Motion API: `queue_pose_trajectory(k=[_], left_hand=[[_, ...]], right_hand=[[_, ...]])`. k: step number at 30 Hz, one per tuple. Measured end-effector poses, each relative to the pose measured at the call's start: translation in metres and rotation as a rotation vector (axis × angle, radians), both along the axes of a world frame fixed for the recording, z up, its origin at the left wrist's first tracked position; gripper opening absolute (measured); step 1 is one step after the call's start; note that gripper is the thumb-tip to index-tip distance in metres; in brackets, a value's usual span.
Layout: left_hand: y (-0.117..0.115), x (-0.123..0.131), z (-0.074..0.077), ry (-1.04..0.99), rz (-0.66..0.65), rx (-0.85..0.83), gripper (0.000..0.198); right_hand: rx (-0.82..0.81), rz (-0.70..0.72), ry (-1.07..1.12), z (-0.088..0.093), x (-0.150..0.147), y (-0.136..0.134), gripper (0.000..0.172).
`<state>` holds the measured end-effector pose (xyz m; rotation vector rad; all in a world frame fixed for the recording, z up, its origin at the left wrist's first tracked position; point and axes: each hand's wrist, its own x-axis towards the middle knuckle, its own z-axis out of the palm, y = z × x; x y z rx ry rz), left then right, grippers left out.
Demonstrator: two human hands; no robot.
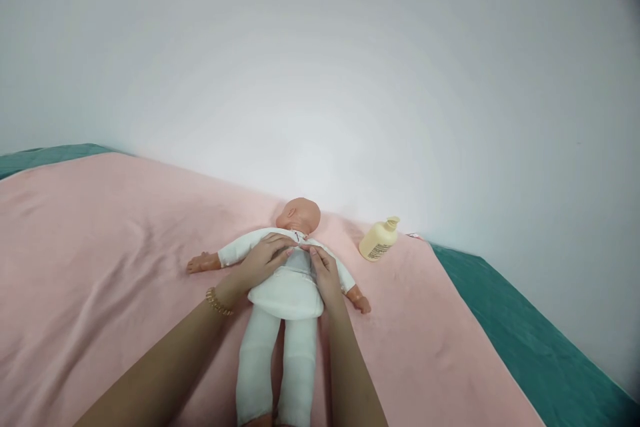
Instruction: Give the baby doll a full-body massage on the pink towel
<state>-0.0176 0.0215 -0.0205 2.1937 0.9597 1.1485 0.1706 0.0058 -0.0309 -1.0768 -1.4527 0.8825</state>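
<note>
A baby doll (pixel 303 216) in a white top and white leggings lies on a pink blanket (pixel 425 340), its head toward the wall and its arms spread. The back of its head faces up. My left hand (pixel 269 255), with a beaded bracelet at the wrist, rests on the doll's upper back with fingers extended. On the other side of the upper back lies my right hand (pixel 323 267), its fingers bent near the neckline. The fingertips of both hands come close together just below the doll's neck, where a small dark mark shows on the cloth.
A pale yellow pump bottle (pixel 379 240) stands on the blanket to the right of the doll. Green bedding (pixel 530 320) shows beyond the blanket's right edge and at the far left. A white wall (pixel 320 80) rises behind.
</note>
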Motion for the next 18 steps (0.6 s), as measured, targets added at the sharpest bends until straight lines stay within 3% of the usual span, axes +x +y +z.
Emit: queue_pose_trajectory(k=[9,18], left_hand=[[0.003,0.001,-0.002,0.101,0.019,0.024,0.033],[0.013,0.008,-0.001,0.122,0.081,0.163,0.03]], right_hand=[[-0.061,-0.002,-0.044,0.0,0.0,0.004,0.036],[0.074,-0.039,-0.034,-0.004,-0.003,0.021,0.031]])
